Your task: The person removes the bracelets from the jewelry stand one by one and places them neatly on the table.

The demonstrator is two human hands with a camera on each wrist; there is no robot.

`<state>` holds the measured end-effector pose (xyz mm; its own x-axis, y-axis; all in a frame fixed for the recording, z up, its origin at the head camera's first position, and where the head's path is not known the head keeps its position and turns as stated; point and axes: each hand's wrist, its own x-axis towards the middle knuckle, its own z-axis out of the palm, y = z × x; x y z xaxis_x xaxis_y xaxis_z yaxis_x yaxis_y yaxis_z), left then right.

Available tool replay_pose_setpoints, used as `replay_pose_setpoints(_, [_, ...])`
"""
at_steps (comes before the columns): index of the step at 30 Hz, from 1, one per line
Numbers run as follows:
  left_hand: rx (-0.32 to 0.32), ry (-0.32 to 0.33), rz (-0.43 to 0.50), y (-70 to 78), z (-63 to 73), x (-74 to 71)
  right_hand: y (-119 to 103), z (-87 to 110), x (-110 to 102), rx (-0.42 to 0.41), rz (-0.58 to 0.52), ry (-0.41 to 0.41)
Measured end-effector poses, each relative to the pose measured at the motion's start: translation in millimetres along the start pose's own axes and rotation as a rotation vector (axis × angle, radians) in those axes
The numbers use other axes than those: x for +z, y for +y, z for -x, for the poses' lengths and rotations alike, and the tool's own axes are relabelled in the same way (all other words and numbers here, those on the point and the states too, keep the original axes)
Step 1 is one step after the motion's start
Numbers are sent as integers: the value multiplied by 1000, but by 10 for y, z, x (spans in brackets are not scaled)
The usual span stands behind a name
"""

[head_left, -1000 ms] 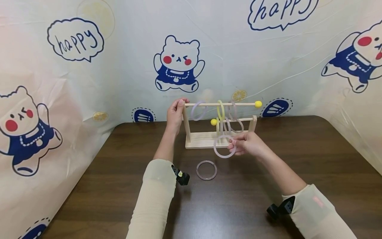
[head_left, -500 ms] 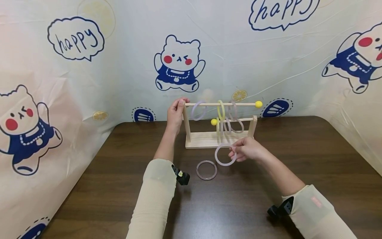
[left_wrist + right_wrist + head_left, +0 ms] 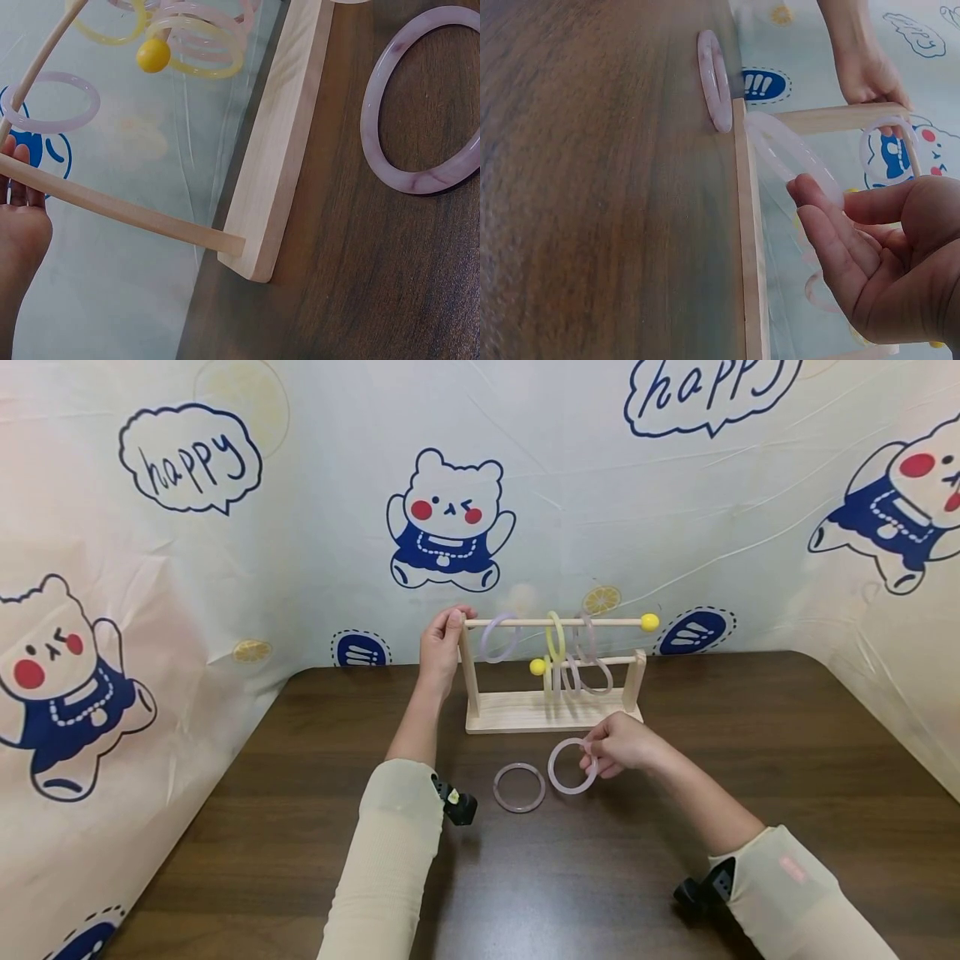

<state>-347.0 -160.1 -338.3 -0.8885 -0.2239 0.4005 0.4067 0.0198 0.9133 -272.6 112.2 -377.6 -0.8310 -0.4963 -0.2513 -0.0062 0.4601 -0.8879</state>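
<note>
My left hand (image 3: 441, 647) grips the top of the left post of a wooden bangle rack (image 3: 510, 717). Between thumb and fingers, my right hand (image 3: 626, 745) pinches a pale pink bangle (image 3: 551, 768), held upright in front of the rack's base. Just left of it, a mottled purple bangle (image 3: 519, 766) lies flat on the table; the left wrist view shows this bangle (image 3: 375, 112) up close. On the rack's upper rod hang a lavender bangle (image 3: 484, 642), a yellow bangle (image 3: 556, 635) and a pinkish one. Several more bangles hang together on the lower rod.
Yellow balls cap the free ends of the upper rod (image 3: 649, 622) and the lower rod (image 3: 537, 667). The dark wooden table (image 3: 262, 827) ends at a printed cloth backdrop (image 3: 570, 527) behind the rack. Both wrists carry small black cameras.
My right hand has lowered the pale pink bangle from in front of the rack toward the table, slightly rightward, beside the lying bangle. The left hand and rack have stayed put.
</note>
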Motion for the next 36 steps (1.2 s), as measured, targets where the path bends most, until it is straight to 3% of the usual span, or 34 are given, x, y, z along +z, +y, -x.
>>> replay_pose_setpoints(11, [17,16,7,-18,6,11,9,15,51,41,47,-5])
replay_pose_setpoints(17, [2,19,13,-11,4,15,155,-72,26,7,38,-56])
replay_pose_setpoints(21, [-4,21,8,-17,-2,13,115,-39,40,17,70,-31])
replay_pose_setpoints(25, [-11,19,7,-18,-6,13,-4,48,73,27,173,32])
replay_pose_setpoints(30, [-18,19,6,-19,-5,10,11,35,66,-26,377,78])
replay_pose_setpoints(36, [-20,18,11,-24,-13,7,29,29,57,-30,559,118])
